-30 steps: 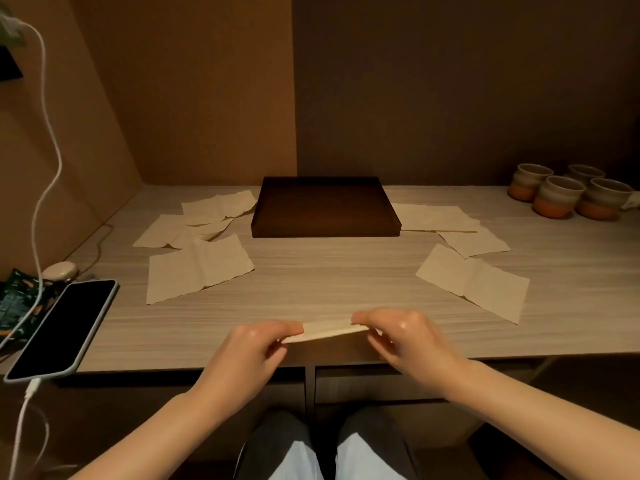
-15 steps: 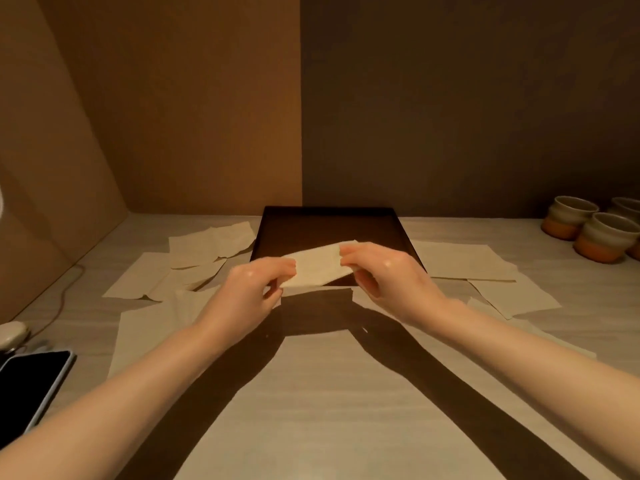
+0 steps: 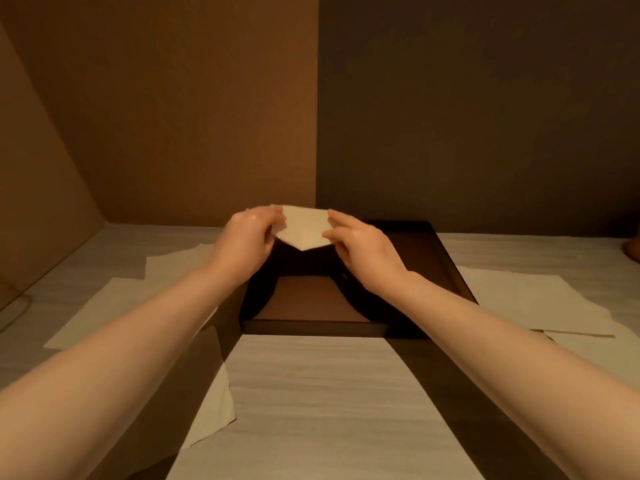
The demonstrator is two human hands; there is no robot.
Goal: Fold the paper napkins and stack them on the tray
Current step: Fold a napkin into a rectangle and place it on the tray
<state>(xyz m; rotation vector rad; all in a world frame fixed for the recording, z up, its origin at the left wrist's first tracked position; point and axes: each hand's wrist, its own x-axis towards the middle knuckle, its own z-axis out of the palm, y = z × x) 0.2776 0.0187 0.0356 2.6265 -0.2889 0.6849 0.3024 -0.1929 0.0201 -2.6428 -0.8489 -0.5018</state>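
Here, both hands hold one folded paper napkin [image 3: 304, 226] in the air above the far half of the dark brown tray [image 3: 450, 268], at twelve o'clock from the person. The left hand [image 3: 247, 242] pinches its left edge and the right hand [image 3: 363, 249] pinches its right edge, so its lower corner points down. Unfolded napkins [image 3: 526, 299] lie on the pale wooden table [image 3: 311, 393] at two o'clock, and others [image 3: 114, 306] at ten o'clock.

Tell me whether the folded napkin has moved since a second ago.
Yes. The folded napkin, pinched by both hands, went from the table's near edge forward to above the far part of the tray.
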